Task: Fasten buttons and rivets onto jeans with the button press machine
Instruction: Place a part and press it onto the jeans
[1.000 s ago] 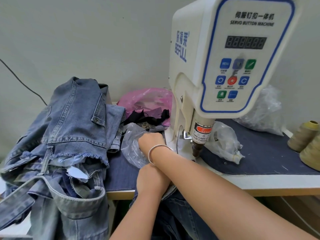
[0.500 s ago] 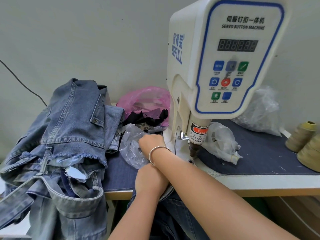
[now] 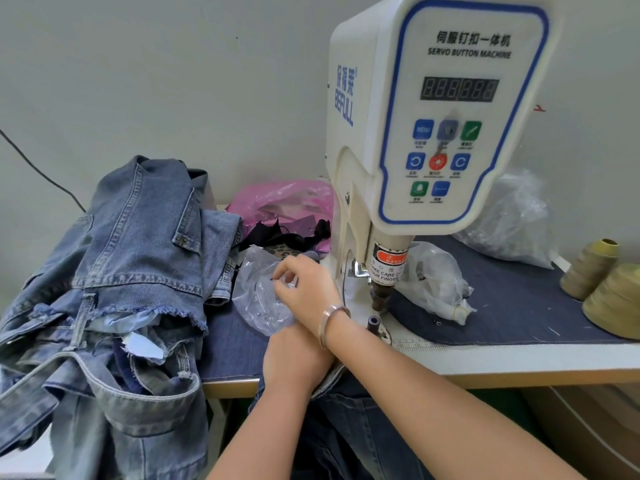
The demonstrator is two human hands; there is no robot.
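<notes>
The white servo button machine (image 3: 450, 98) stands on the table, its punch (image 3: 381, 292) hanging just above the small lower die (image 3: 373, 322). My right hand (image 3: 306, 285), with a bracelet on the wrist, hovers over a clear plastic bag of fasteners (image 3: 258, 303) left of the machine, thumb and forefinger pinched on a small dark button part. My left hand (image 3: 294, 358) lies under the right forearm at the table's front edge, gripping the waistband of dark jeans (image 3: 346, 427) that hang into my lap.
A heap of light blue jeans (image 3: 131, 254) fills the left side. A pink bag (image 3: 284, 202) with black scraps sits behind. Right of the punch lie another clear bag (image 3: 436, 275), a larger bag (image 3: 512, 223) and two thread cones (image 3: 588, 268).
My right hand has lifted out of the clear bag, and its fingers have come into view, pinched together. The left hand has stayed on the jeans.
</notes>
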